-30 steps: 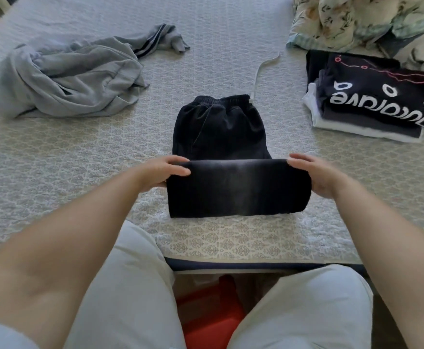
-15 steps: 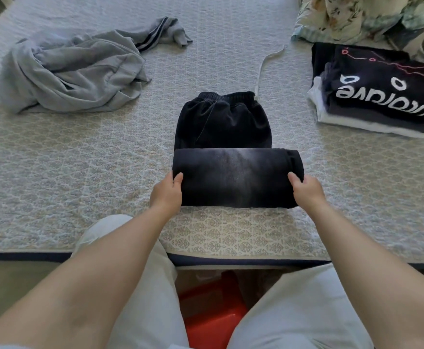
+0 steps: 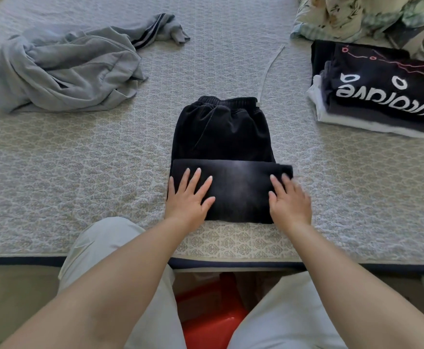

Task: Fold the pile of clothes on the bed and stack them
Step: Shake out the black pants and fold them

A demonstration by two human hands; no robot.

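Grey cotton sits crumpled at the far left of the bed (image 3: 85, 157): a grey sweatshirt (image 3: 65, 71) lies unfolded in a heap, one striped cuff flung out to the right, well apart from everything else. Moving to the centre, the black trousers (image 3: 222, 137) lie part-folded near the front edge of the bed, waistband away from the person, the lower portion doubled up over the seat as a flat band. The left hand (image 3: 189, 197) lies flat on the left end of that band, fingers straight and spread, palm down, gripping nothing. The right hand (image 3: 290, 200) lies on the right end, also palm down with fingers extended, though it is blurred and the fingertips are hard to make out. A thin white cord (image 3: 268, 69) trails from the waistband's right corner up across the quilt. Further right, a stack of folded clothes (image 3: 379, 96) rests near the bed's right side, a black shirt with white lettering on top, a white garment underneath. Behind it, a floral quilt (image 3: 356, 16) is bunched in the far right corner.
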